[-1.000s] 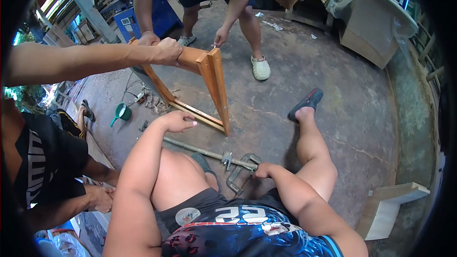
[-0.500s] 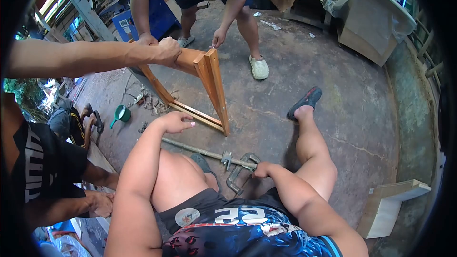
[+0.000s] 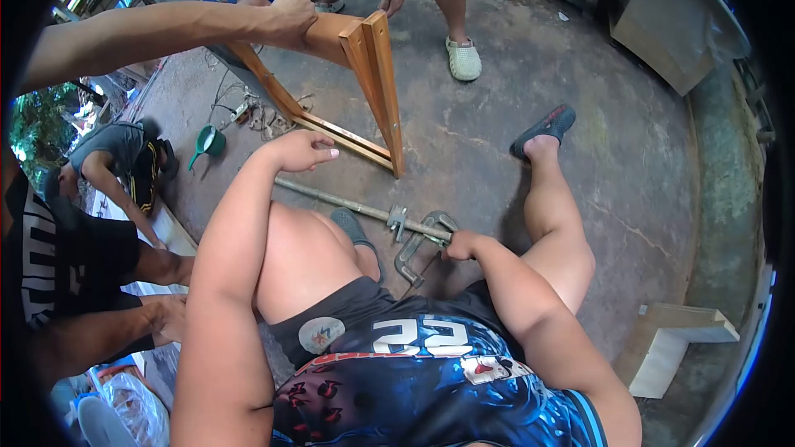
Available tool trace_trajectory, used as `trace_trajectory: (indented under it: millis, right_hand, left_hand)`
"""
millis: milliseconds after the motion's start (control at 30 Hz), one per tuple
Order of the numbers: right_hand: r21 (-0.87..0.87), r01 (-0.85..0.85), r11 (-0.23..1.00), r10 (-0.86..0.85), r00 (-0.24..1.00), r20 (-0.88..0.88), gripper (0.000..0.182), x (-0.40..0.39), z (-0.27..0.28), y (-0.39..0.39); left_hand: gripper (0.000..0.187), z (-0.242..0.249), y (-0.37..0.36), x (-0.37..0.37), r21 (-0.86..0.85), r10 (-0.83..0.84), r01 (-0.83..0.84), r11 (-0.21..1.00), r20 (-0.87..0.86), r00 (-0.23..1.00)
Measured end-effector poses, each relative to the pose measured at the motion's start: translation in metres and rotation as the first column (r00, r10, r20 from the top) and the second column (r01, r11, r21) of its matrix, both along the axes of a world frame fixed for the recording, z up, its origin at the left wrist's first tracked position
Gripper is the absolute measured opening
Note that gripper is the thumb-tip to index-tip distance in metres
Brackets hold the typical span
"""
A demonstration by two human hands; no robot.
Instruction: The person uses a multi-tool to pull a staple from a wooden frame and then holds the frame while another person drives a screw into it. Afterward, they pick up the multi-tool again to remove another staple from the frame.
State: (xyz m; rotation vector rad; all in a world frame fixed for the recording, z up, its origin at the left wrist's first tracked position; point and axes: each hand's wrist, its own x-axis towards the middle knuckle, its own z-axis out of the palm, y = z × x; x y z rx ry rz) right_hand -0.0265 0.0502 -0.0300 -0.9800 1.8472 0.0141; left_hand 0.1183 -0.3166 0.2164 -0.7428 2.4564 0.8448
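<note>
My right hand (image 3: pixel 464 246) is closed around the end of a long metal bar clamp (image 3: pixel 331 199), which slants across the floor in front of me. A sliding jaw (image 3: pixel 397 222) sits on the bar close to that hand. Beside the jaw lies a C-shaped clamp (image 3: pixel 406 263), partly under the bar. My left hand (image 3: pixel 302 151) hangs over my bent knee with loose, apart fingers, holding nothing. Just beyond it stands a wooden frame (image 3: pixel 385 99) on the floor; other people's hands (image 3: pixel 291 16) hold its top board.
A green dipper (image 3: pixel 210 142) stands left, near tangled cords (image 3: pixel 269 116). A person crouches (image 3: pixel 112 153) at far left, another is close at my left. At right, a pale wooden piece (image 3: pixel 671 339) leans near the low wall (image 3: pixel 725 199). A covered table (image 3: pixel 662 25) is behind.
The view has tilted down, so the frame, clamps and floor appear higher. More of the crouching person shows. My right hand keeps its grip; my left stays over the knee.
</note>
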Motion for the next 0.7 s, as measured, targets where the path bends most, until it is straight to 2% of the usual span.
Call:
trace_trajectory:
  millis: [200, 400, 500, 600, 700]
  right_hand:
    - [0.028, 0.017, 0.999, -0.016, 1.0, -0.011, 0.048, 0.0, 0.004, -0.002]
    - [0.052, 0.025, 0.998, -0.027, 0.999, 0.037, 0.054, -0.002, 0.01, -0.002]
    - [0.04, 0.015, 0.999, -0.016, 1.0, 0.02, 0.054, -0.002, 0.002, -0.001]
    - [0.045, -0.006, 0.999, 0.005, 1.0, 0.013, 0.053, -0.003, -0.002, -0.002]
    - [0.042, 0.016, 0.999, -0.018, 0.999, 0.031, 0.052, -0.004, -0.003, -0.001]
  left_hand:
    - [0.059, 0.0, 0.001, -0.002, -0.004, 0.015, -0.015, 1.0, 0.015, 1.0]
    - [0.056, 0.001, 0.003, -0.004, 0.005, 0.01, -0.01, 1.0, 0.019, 1.0]
    - [0.053, 0.001, -0.001, -0.003, 0.063, -0.063, 0.063, 0.996, 0.0, 0.998]
    - [0.053, 0.008, 0.004, -0.003, 0.16, -0.021, 0.021, 0.987, -0.003, 1.0]
    - [0.053, 0.013, 0.007, -0.004, 0.158, 0.004, -0.008, 0.987, 0.022, 1.0]
